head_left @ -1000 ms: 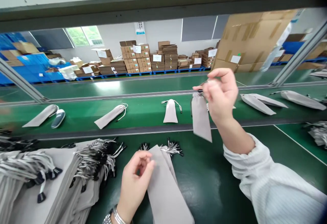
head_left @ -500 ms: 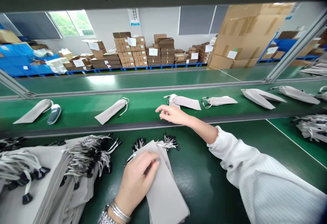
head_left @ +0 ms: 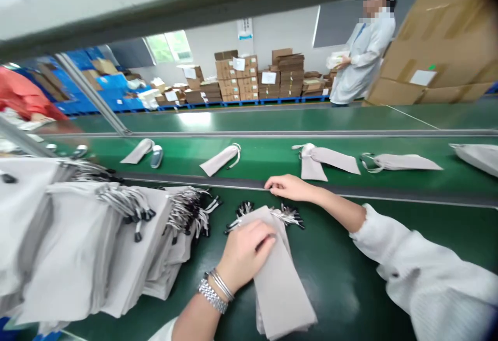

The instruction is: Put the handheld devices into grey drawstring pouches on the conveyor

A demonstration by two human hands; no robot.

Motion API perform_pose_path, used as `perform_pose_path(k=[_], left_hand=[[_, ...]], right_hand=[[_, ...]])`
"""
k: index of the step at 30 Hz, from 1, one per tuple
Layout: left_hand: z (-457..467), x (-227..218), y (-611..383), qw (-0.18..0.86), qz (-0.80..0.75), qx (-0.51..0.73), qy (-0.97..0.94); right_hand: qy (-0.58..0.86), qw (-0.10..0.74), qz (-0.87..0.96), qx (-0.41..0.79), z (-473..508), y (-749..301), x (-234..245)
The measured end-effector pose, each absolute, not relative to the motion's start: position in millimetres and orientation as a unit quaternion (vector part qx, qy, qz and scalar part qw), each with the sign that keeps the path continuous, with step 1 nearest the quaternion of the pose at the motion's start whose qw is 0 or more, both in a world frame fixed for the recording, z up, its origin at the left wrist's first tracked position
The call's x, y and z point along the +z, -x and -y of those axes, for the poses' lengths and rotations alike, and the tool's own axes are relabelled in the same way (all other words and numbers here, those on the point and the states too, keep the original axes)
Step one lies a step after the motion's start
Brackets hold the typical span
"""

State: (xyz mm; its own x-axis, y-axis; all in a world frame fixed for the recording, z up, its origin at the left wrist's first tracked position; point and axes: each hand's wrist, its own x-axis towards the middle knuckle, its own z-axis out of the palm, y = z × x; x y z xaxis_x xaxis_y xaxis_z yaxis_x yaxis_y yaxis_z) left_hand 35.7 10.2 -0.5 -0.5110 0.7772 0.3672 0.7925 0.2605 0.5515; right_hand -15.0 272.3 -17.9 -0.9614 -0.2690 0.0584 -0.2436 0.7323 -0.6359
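Note:
My left hand [head_left: 247,250] lies on a small stack of light grey drawstring pouches [head_left: 286,289], its fingers curled over the top one and its fingertips partly hidden. White cords with black ends stick out at the far end of that stack. Above the dark rail at the near edge of the green conveyor belt [head_left: 268,149] is my right hand [head_left: 291,188], fingers loosely bent and apart, with nothing visible in them. Just beyond it on the belt lie two overlapping pouches [head_left: 330,159]. Another pouch [head_left: 221,159] rests to their left.
Tall piles of grey pouches [head_left: 73,247] stand on the left of the green table. A blue-grey oval item [head_left: 156,157] sits on the belt. A metal post [head_left: 93,92] and overhead beam frame the view. Two people [head_left: 368,55] are beyond, one at far left in red.
The view has turned left, bringing two people into sight. My right hand has drawn back from over the belt to its near rail, and its fingers are more bent. My left hand stays on the stack.

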Motion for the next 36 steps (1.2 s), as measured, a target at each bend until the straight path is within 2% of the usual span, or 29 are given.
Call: perform_pose_path(k=[5,13,19,27,36], left_hand=[[-8.1,-4.8,-41.3,0.047,0.787,-0.358,0.501],[-11.2,-36.7,-32.7,0.126,0.776,-0.332,0.521],[-14.3,-43.8,-31.3,0.112,0.776,-0.332,0.525],[-12.9,-28.3,-35.3,0.057,0.797,-0.329,0.503],[-14.0,-35.4,-33.0,0.086,0.787,-0.313,0.525]], right_hand=[[0.137,0.039,-0.931,-0.335,-271.4,16.5,-32.9],[0.111,0.058,-0.938,-0.324,-273.6,22.7,-54.3],[0.11,0.064,-0.935,-0.331,-277.8,25.2,-64.7],[0.112,0.071,-0.939,-0.316,-274.1,24.8,-58.0],[0.111,0.063,-0.942,-0.311,-274.0,23.4,-57.5]])
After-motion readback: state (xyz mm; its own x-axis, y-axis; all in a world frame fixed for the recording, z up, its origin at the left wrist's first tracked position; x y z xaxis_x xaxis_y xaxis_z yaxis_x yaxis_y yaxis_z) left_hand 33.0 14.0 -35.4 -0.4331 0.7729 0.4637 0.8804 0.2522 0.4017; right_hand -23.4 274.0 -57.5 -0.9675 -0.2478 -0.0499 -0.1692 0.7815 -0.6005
